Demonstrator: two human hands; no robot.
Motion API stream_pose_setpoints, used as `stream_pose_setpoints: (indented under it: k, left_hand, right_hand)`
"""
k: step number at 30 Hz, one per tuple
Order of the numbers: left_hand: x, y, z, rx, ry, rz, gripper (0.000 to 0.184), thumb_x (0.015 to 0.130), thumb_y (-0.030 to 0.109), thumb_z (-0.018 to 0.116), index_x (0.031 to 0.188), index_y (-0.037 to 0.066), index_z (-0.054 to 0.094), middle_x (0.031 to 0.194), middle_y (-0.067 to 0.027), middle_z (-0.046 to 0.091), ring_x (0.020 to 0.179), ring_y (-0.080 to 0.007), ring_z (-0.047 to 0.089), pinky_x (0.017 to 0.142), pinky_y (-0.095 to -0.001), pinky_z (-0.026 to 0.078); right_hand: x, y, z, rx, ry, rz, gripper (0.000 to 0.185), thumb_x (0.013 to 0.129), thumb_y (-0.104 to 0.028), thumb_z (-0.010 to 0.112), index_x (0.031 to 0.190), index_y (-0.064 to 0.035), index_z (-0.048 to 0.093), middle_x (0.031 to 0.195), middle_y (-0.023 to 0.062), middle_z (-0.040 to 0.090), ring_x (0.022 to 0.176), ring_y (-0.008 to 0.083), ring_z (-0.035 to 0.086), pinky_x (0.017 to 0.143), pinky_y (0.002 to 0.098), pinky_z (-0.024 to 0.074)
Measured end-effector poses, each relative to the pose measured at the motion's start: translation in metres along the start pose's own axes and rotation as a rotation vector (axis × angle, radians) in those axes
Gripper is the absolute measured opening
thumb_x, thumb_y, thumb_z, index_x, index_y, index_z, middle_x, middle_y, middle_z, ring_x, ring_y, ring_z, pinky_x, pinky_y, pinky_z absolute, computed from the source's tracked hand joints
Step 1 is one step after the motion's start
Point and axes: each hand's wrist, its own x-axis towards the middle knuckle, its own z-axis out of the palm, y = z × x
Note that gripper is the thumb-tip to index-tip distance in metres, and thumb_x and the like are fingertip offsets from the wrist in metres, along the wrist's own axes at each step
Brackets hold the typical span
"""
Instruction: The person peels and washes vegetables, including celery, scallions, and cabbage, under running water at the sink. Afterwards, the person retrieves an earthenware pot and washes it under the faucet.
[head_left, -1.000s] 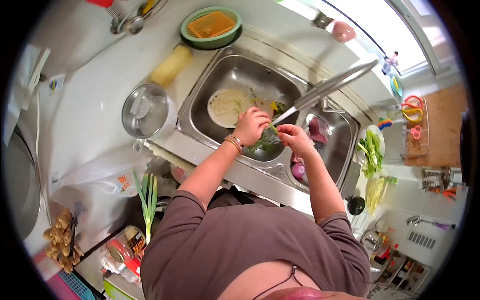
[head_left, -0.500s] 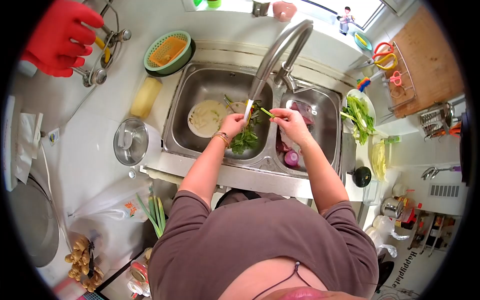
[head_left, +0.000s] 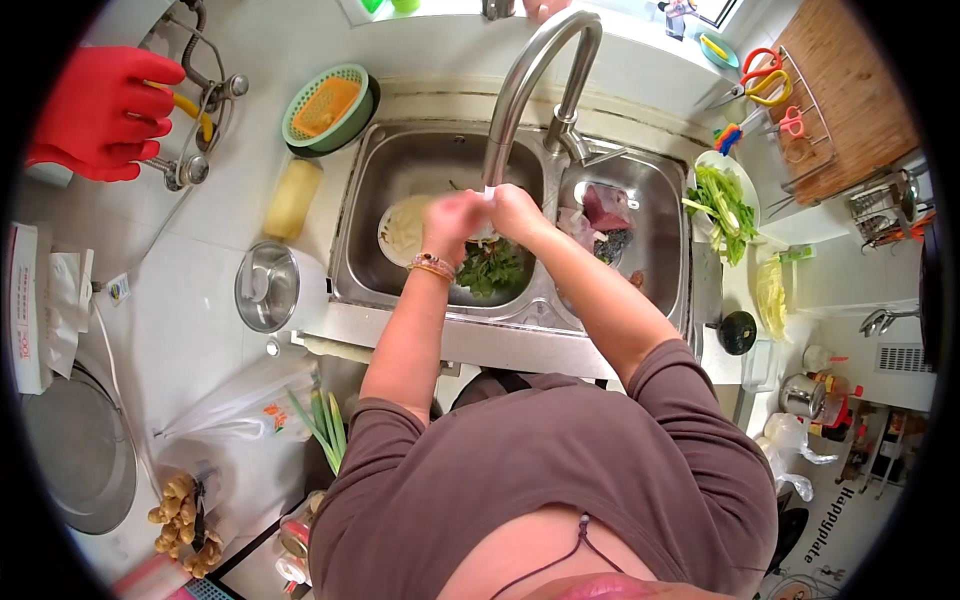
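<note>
My left hand (head_left: 455,222) is blurred by motion just below the faucet's spout, so its fingers cannot be made out. Close against it, my right hand (head_left: 514,212) has its fingers bent together at the spout; whatever they grip is hidden. The curved metal faucet (head_left: 507,110) comes down onto both hands. Under them, leafy greens (head_left: 490,268) lie in the left sink basin (head_left: 365,270). A round white dish (head_left: 397,240) with pale pieces sits beside the greens, partly covered by my left hand.
In the right basin (head_left: 655,290) lie a reddish packaged piece (head_left: 606,207) and something dark (head_left: 612,245). A plate of leafy stalks (head_left: 725,210) stands right of the sink. On the left are a green basket (head_left: 357,118), a yellowish cylinder (head_left: 293,200) and a metal pot (head_left: 268,287).
My right hand has moved left from over the right basin to meet my left hand under the spout. The green stem it held is out of sight. The view has shifted slightly.
</note>
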Motion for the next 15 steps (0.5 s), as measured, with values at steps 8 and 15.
stream_pose_setpoints:
  k: [8,15]
  left_hand:
    - [0.005,-0.016,0.002,-0.243,-0.271,-0.241,0.013,0.09,0.011,0.057,0.094,-0.001,0.058,0.075,-0.0037,0.059,0.062,-0.0111,0.055,0.056,-0.0211,0.047]
    - [0.022,-0.042,0.059,0.014,-0.07,-0.381,0.045,0.094,0.043,0.044,0.062,0.012,0.046,0.047,-0.0002,0.042,0.042,-0.0153,0.048,0.041,-0.0281,0.039]
  right_hand:
    - [-0.031,0.011,-0.058,0.331,-0.205,-0.077,0.018,0.085,-0.011,0.056,0.094,0.0033,0.062,0.071,0.0067,0.064,0.067,0.0125,0.06,0.062,0.0267,0.047]
    - [-0.111,0.062,-0.118,-0.609,0.291,-0.18,0.014,0.072,-0.024,0.066,0.074,-0.0106,0.069,0.081,0.0072,0.06,0.083,0.028,0.055,0.075,0.0433,0.0451]
